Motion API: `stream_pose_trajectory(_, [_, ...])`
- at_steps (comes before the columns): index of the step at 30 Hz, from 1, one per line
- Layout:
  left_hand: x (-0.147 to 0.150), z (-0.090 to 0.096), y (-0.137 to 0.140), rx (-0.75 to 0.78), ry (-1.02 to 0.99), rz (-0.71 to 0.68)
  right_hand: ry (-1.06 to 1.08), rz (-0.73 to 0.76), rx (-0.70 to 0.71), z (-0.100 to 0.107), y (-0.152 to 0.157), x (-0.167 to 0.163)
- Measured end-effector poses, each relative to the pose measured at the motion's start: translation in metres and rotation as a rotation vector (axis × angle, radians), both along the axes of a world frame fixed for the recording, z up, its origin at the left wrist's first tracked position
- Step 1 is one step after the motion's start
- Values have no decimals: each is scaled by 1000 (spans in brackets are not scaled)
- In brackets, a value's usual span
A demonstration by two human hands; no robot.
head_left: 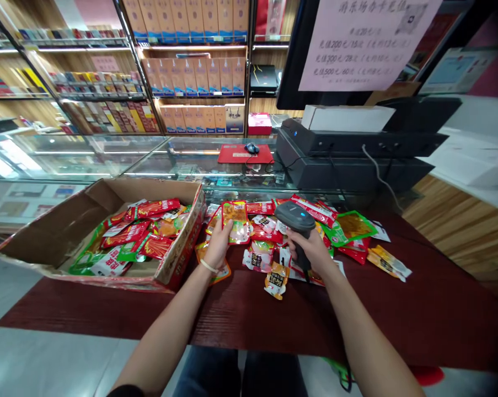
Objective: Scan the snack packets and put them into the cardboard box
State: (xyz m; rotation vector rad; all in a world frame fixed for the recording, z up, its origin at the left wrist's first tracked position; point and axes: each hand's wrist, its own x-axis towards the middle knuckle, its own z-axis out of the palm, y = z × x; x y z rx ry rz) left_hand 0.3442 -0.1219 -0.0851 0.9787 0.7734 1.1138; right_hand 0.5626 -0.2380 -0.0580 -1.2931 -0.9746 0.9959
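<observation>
My left hand (219,245) is closed on a snack packet (234,212) with a red edge and a clear window showing orange-brown food. My right hand (310,248) grips a black barcode scanner (295,216) by its handle, its head pointing toward the left. Below and around both hands lies a loose pile of small snack packets (265,234), mostly red, with some white, yellow and green. A small orange and white packet (277,280) lies at the pile's near edge. To the right are a green-edged packet (351,227) and a yellow packet (387,263).
An open cardboard box (182,259) holding more packets stands on the left of the dark red table (249,325). Behind are a glass counter, a red mouse pad (245,154) with a mouse, and a black cash drawer (356,173) under a monitor bearing a paper sign (356,71).
</observation>
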Motion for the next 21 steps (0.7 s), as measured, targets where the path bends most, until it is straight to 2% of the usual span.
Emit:
stream_pose_trajectory(2, [1, 1, -2, -140, -102, -78, -4, 5, 4, 0, 0, -1])
stream_pose_trajectory(4, [2, 1, -3, -168, -136, -107, -15, 17, 8, 1, 0, -2])
stream_pose_trajectory(10, [4, -7, -2, -22, -12, -29, -69, 23, -29, 6, 0, -4])
stream_pose_trajectory(14, [4, -13, 0, 59, 68, 10, -126, 78, -77, 15, -5, -10])
stream_pose_trajectory(21, [4, -16, 2, 80, 80, -1, -154, 158, -121, 30, -11, -21])
